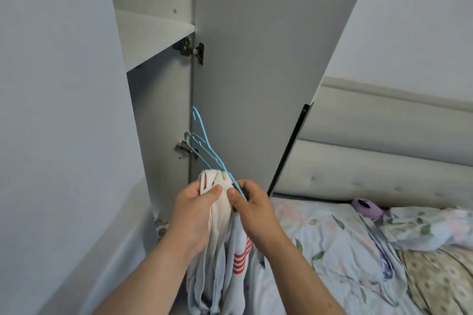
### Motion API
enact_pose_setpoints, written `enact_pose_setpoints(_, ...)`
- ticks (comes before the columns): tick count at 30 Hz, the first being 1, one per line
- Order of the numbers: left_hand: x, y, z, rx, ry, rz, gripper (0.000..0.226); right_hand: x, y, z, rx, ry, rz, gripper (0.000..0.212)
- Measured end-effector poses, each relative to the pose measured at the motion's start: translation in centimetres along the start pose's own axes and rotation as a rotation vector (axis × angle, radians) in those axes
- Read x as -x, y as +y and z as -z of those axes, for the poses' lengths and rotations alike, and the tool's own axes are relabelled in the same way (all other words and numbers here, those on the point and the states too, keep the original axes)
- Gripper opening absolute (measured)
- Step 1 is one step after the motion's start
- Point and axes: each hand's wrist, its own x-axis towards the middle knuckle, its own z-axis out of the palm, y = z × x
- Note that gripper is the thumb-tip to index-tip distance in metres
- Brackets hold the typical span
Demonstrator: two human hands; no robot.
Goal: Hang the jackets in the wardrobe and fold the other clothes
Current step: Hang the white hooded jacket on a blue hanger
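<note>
I hold a bundle of garments in front of the open wardrobe (158, 110). My left hand (194, 215) grips the bunched collar of a cream jacket (220, 212). My right hand (253, 210) pinches the same bunched cloth beside the light blue hangers (204, 146), whose hooks point up towards the wardrobe. A pale blue garment with red stripes (239, 261) hangs below both hands. How many hangers there are I cannot tell exactly.
The wardrobe door (256, 71) stands open to the right, with a white shelf (153, 33) inside. A bed with floral bedding (345, 250) and a padded headboard (371, 151) lies on the right; a purple object (366, 207) rests near the headboard.
</note>
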Motion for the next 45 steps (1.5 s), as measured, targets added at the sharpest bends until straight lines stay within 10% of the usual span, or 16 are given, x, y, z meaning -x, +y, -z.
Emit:
enact_pose_setpoints(27,9.2,-10.6,-21.3,-0.396,-0.985,0.220,0.018,18.6,2.5,25.1,-0.005,0.392,-0.306,0.027)
enact_pose_setpoints(45,6.3,-13.3,-36.0,-0.159,-1.610,0.588,0.023,17.7,-0.8,28.8,0.006,1.216,-0.368,0.008)
